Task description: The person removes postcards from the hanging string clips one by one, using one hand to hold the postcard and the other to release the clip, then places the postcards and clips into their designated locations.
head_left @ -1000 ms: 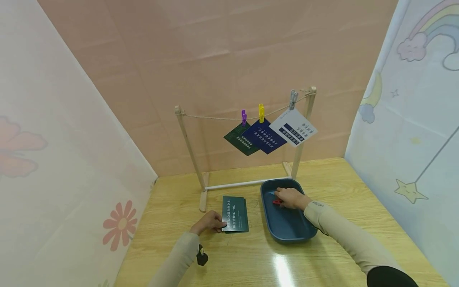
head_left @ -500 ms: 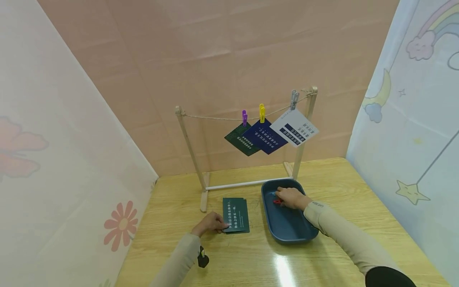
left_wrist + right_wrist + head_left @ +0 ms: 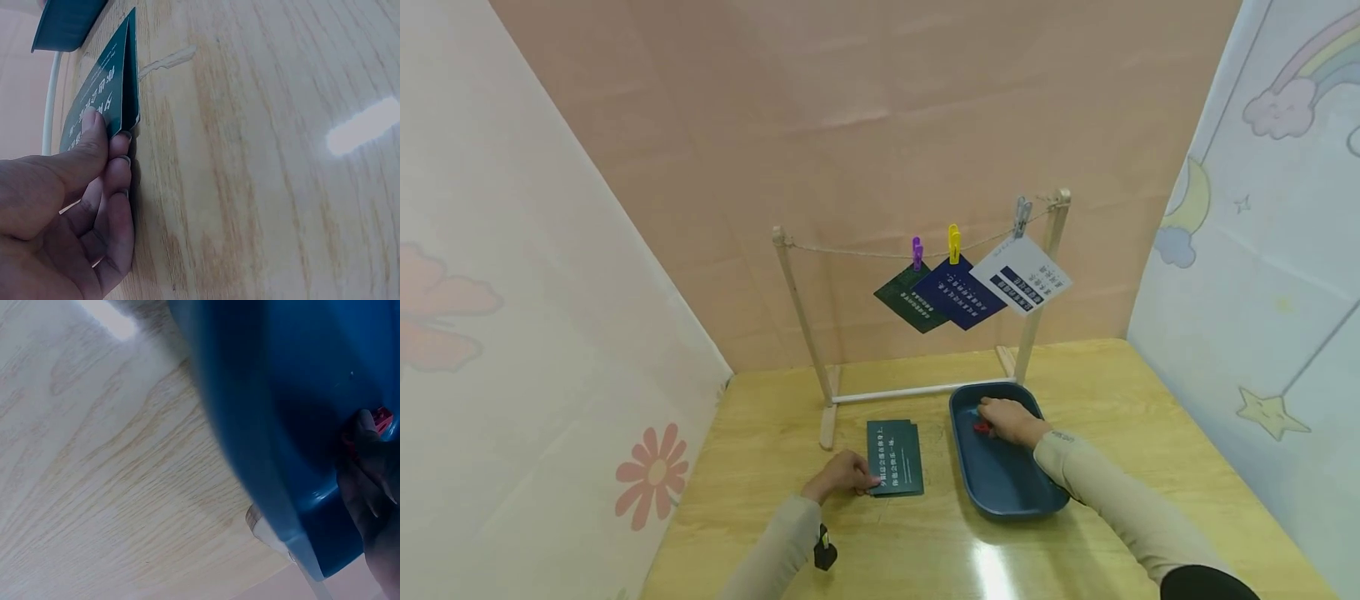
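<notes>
On the wooden worktop [image 3: 760, 467] stands one small drying rack [image 3: 805, 325] with a string, and from that string hang three cards — a dark green card [image 3: 904, 298], a navy card [image 3: 958, 293] and a white card [image 3: 1021, 275] — each under its own clothespin: one purple clothespin [image 3: 917, 252], one yellow clothespin [image 3: 953, 242], one grey clothespin [image 3: 1021, 217].

Just in front of the rack's base, toward its left half, lies a small stack of green cards [image 3: 894, 457]; the left wrist view shows at least two of them, the top one lifted a little off the one below. The left hand [image 3: 841, 475] is at the stack's near left corner, thumb pressed on top and fingers curled under the edge, pinching the upper card.

One blue tray [image 3: 1000, 492] sits in front of the rack's right post. The right hand [image 3: 1009, 418] is down inside it at the end nearest the rack, fingers curled on a red clothespin [image 3: 981, 427] that lies on the tray floor — whether it is truly gripped or only touched, I cannot tell. A bit of light blue shows just beyond the fingers, too small to identify.
</notes>
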`<action>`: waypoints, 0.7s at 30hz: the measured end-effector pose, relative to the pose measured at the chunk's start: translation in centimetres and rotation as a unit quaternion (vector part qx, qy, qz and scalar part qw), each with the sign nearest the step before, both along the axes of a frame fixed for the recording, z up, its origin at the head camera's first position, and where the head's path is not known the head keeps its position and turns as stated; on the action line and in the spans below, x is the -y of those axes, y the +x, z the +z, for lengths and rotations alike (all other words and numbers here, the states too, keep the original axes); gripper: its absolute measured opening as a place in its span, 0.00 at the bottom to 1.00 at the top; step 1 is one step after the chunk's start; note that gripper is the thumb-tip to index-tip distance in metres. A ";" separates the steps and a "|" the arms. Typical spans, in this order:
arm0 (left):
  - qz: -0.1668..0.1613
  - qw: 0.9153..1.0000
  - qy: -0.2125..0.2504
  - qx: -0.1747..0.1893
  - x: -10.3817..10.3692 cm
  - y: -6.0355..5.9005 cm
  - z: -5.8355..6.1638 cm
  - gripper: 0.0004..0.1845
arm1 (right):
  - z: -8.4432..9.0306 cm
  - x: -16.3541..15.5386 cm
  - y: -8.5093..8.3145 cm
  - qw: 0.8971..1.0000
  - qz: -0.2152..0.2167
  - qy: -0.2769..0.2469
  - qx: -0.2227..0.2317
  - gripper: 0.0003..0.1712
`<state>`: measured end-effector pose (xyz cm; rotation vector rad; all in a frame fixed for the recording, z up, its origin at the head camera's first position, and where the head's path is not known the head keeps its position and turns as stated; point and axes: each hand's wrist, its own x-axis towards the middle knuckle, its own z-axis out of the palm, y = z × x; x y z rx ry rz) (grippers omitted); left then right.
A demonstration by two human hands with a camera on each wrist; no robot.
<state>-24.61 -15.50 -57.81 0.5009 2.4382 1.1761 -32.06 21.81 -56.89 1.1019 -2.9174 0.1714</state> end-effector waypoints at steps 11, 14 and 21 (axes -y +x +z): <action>0.002 1.000 -0.005 -0.004 -0.1 0.4 0.1 0.12 | -0.9 -0.1 -0.1 1.000 0.003 -0.027 -0.004 0.16; 0.000 1.000 -0.007 -0.004 0.0 0.2 0.0 0.13 | -0.8 0.0 -0.1 0.999 0.002 -0.033 -0.007 0.17; 0.006 1.000 0.001 0.004 -0.1 0.1 0.0 0.11 | -0.2 0.1 0.1 0.999 0.011 -0.031 -0.008 0.17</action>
